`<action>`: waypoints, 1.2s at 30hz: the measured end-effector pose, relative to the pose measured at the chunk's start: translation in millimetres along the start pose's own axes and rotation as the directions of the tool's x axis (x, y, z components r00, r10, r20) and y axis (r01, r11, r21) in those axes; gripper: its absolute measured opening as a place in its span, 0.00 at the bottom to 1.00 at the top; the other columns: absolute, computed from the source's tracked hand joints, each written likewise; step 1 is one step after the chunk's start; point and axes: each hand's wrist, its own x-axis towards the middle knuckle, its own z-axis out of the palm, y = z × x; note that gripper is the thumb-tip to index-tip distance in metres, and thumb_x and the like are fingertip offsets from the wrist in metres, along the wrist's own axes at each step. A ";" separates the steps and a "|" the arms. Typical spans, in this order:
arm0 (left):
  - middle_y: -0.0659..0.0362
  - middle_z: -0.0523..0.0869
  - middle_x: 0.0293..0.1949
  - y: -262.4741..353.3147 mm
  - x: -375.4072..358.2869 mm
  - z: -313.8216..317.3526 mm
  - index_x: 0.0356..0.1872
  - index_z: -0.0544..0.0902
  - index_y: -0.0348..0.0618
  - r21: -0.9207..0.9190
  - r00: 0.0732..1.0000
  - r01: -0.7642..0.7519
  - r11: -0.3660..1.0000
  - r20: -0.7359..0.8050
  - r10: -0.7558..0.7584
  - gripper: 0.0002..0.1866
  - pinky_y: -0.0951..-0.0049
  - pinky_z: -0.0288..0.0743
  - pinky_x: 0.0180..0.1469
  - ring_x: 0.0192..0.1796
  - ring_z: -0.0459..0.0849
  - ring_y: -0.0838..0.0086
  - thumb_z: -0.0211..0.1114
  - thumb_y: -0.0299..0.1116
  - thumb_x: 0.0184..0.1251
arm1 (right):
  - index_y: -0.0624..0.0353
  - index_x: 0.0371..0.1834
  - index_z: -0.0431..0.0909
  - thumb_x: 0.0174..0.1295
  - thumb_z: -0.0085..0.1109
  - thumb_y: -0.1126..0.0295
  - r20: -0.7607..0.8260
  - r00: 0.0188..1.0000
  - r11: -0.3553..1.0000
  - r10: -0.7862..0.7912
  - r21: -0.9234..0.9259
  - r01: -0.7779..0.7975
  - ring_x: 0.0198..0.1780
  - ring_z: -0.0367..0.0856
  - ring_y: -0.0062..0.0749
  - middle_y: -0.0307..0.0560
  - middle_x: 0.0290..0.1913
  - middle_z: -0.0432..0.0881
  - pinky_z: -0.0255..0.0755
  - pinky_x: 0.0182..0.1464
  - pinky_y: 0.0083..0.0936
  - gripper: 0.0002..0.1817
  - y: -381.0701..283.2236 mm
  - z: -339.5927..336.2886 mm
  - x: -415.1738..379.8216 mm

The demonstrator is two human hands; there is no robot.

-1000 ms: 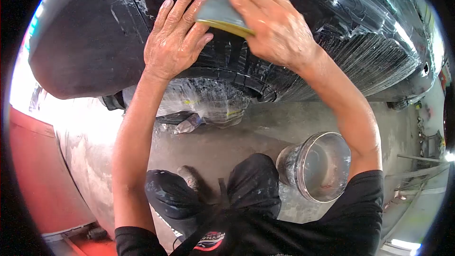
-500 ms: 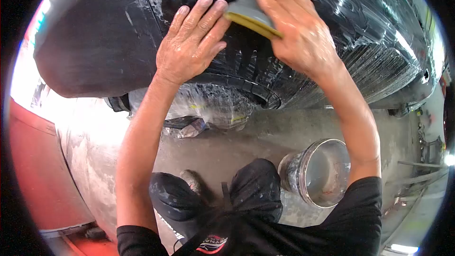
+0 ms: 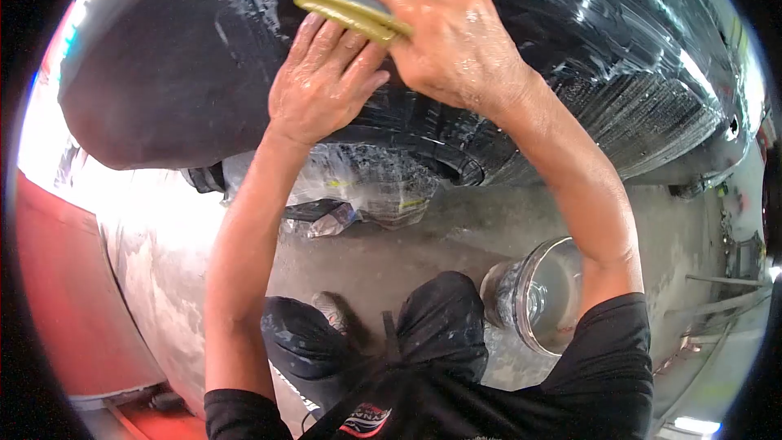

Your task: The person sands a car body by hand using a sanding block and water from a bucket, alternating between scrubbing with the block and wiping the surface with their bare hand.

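Observation:
A wet black car body panel (image 3: pixel 183 57) with whitish streaks fills the upper part of the head view. My right hand (image 3: pixel 456 41) presses down on a sanding block (image 3: pixel 346 16), which has a yellow edge and a grey upper face. The far fingertips of that hand run out of the top of the frame. My left hand (image 3: pixel 322 85) lies flat on the panel, fingers stretched out, and the near edge of the block covers its fingertips. Both hands look wet.
A bucket (image 3: pixel 511 297) of cloudy water stands on the concrete floor (image 3: pixel 440 244), right of my knees. Stained plastic sheeting (image 3: pixel 366 187) hangs below the panel. A red panel or cabinet (image 3: pixel 81 293) is at the left, and metal bars (image 3: pixel 721 283) lie at the right.
My right hand has slid left with the sanding block, which now overlaps the fingertips of my left hand. My left hand stays in place.

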 end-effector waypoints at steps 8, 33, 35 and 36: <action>0.54 0.75 0.76 7.9 0.9 -3.4 0.72 0.79 0.49 0.043 1.000 -0.016 0.999 0.009 0.015 0.26 0.49 0.56 0.81 0.82 0.65 0.55 0.59 0.48 0.79 | 0.80 0.70 0.71 0.60 0.54 0.75 0.099 0.985 0.943 0.141 -0.315 -0.104 0.78 0.67 0.62 0.76 0.74 0.70 0.51 0.83 0.53 0.33 25.8 -40.7 -55.6; 0.52 0.79 0.73 -0.3 -0.9 -0.3 0.60 0.87 0.45 -0.101 0.981 0.014 0.995 -0.191 -0.034 0.18 0.53 0.64 0.79 0.78 0.72 0.59 0.65 0.31 0.72 | 0.61 0.77 0.69 0.59 0.60 0.73 -0.146 0.989 0.994 0.026 -0.102 -0.041 0.82 0.63 0.48 0.50 0.82 0.64 0.52 0.82 0.50 0.38 5.2 26.4 -25.7; 0.49 0.80 0.71 3.8 -4.5 -3.2 0.56 0.88 0.41 -0.145 0.973 0.042 0.989 -0.219 -0.073 0.16 0.52 0.67 0.77 0.77 0.73 0.57 0.66 0.28 0.70 | 0.61 0.77 0.69 0.59 0.60 0.72 -0.108 0.994 0.985 0.000 -0.172 -0.019 0.81 0.63 0.48 0.50 0.82 0.64 0.54 0.81 0.49 0.37 10.9 26.2 -29.8; 0.47 0.81 0.70 3.9 -6.0 -4.1 0.54 0.88 0.39 -0.162 0.967 0.055 0.985 -0.236 -0.093 0.15 0.52 0.69 0.76 0.77 0.74 0.55 0.66 0.26 0.69 | 0.61 0.77 0.69 0.60 0.60 0.72 -0.092 0.996 0.978 -0.017 -0.209 -0.003 0.81 0.63 0.48 0.50 0.82 0.64 0.54 0.81 0.49 0.37 14.6 25.1 -32.7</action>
